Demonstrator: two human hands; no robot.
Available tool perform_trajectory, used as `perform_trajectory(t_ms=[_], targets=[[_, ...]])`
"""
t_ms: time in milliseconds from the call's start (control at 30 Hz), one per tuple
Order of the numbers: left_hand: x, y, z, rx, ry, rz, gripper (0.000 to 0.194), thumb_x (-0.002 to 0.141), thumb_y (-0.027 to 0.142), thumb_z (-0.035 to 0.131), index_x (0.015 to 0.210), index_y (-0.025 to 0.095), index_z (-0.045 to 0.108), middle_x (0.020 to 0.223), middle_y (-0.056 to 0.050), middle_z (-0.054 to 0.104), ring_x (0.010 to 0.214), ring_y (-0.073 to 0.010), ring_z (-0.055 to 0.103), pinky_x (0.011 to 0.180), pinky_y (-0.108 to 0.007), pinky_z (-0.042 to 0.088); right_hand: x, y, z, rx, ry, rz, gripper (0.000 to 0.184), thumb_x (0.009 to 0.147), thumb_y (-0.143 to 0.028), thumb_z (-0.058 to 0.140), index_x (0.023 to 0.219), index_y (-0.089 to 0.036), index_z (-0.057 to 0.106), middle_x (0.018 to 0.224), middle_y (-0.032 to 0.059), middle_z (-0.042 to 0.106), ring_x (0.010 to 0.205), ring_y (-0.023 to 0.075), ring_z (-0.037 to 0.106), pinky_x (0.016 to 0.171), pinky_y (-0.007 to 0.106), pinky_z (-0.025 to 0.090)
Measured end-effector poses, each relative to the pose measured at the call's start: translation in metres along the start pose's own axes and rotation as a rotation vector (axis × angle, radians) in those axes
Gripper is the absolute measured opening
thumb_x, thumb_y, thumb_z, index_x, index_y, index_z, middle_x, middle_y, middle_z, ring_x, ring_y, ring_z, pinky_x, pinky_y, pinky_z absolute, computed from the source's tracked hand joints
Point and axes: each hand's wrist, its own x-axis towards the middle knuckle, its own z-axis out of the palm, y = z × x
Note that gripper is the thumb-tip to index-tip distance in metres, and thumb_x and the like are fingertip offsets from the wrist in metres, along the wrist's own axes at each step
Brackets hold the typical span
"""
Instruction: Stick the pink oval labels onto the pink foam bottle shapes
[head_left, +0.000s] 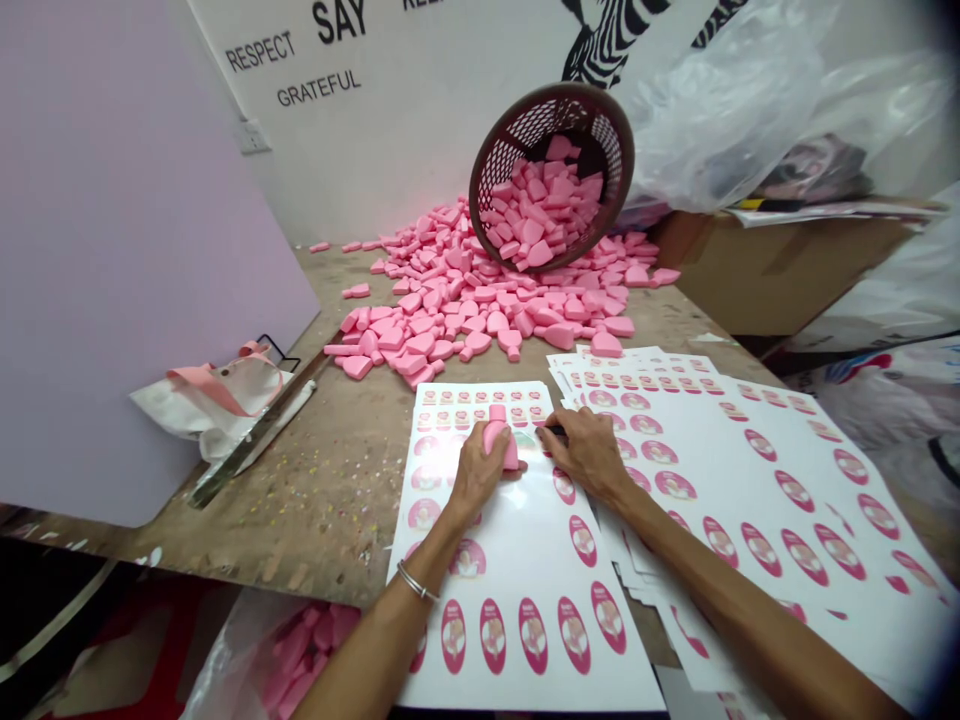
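My left hand (478, 467) is closed around a small pink plastic bottle (496, 436), its neck pointing away from me. The bottle is just above a sheet of stickers (517, 530) with rows of pink and white labels. To the right of the bottle, my right hand (589, 448) is closed at the sheet's right edge. A thin dark tool (556, 430) shows between its fingers; its exact kind is hidden. Beside my right forearm lies a spread stack of further sticker sheets (720, 460), several labels gone from them.
A tipped brown plastic basket (480, 190) spills many pink bottles (480, 300) across the back of the worktable (315, 500). At left are a metal ruler (247, 450) and a white pouch (217, 395). A cardboard box (780, 265) stands right; bagged bottles (307, 650) sit below the front edge.
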Motion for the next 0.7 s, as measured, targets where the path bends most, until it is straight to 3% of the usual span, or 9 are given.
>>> perform_trajectory(t_ms=[100, 233, 400, 500, 600, 700], targets=[[0.002, -0.002, 0.000, 0.010, 0.014, 0.008, 0.042, 0.083, 0.051, 0.057, 0.104, 0.015, 0.051, 0.084, -0.005, 0.058, 0.060, -0.0167, 0.068, 0.055, -0.029, 0.059, 0.002, -0.001, 0.003, 0.084, -0.019, 0.016, 0.017, 0.081, -0.038, 0.058, 0.078, -0.021, 0.059, 0.077, 0.0039, 0.067, 0.077, 0.0214, 0.055, 0.079, 0.038, 0.032], [0.004, -0.005, -0.001, -0.011, 0.034, 0.004, 0.042, 0.080, 0.052, 0.060, 0.099, 0.016, 0.052, 0.083, -0.003, 0.056, 0.056, -0.0151, 0.066, 0.051, -0.027, 0.058, 0.006, 0.000, 0.004, 0.287, -0.027, 0.144, 0.023, 0.075, -0.043, 0.063, 0.072, -0.021, 0.056, 0.069, 0.0012, 0.063, 0.067, 0.0176, 0.056, 0.067, 0.031, 0.039], [0.002, -0.003, -0.004, -0.138, 0.029, 0.008, 0.044, 0.076, 0.052, 0.065, 0.096, 0.015, 0.054, 0.078, -0.003, 0.057, 0.058, -0.0152, 0.065, 0.050, -0.026, 0.056, 0.005, -0.004, -0.018, 0.621, -0.024, 0.278, 0.032, 0.073, -0.050, 0.066, 0.070, -0.019, 0.057, 0.065, -0.0003, 0.061, 0.062, 0.0143, 0.054, 0.059, 0.026, 0.041], [-0.008, 0.003, -0.004, -0.344, 0.007, -0.009, 0.049, 0.081, 0.059, 0.054, 0.095, 0.012, 0.057, 0.078, -0.006, 0.060, 0.059, -0.0152, 0.063, 0.049, -0.026, 0.056, 0.000, -0.019, -0.038, 0.726, 0.057, 0.325, 0.036, 0.073, -0.053, 0.066, 0.078, -0.018, 0.063, 0.066, -0.0003, 0.060, 0.060, 0.0128, 0.052, 0.055, 0.025, 0.040], [-0.023, 0.013, -0.004, -0.503, -0.036, -0.053, 0.058, 0.086, 0.061, 0.042, 0.097, 0.008, 0.061, 0.078, -0.010, 0.063, 0.061, -0.0166, 0.063, 0.051, -0.028, 0.057, -0.009, -0.042, -0.052, 0.764, -0.015, 0.314, 0.040, 0.074, -0.053, 0.066, 0.094, -0.018, 0.070, 0.068, 0.0005, 0.064, 0.061, 0.0139, 0.055, 0.054, 0.026, 0.041], [-0.036, 0.023, -0.004, -0.537, -0.072, -0.057, 0.058, 0.089, 0.061, 0.036, 0.100, 0.010, 0.063, 0.079, -0.009, 0.065, 0.061, -0.0169, 0.064, 0.051, -0.030, 0.057, -0.016, -0.062, -0.057, 0.820, -0.065, 0.289, 0.037, 0.075, -0.050, 0.067, 0.093, -0.019, 0.074, 0.083, 0.0039, 0.072, 0.075, 0.0191, 0.063, 0.065, 0.029, 0.049]])
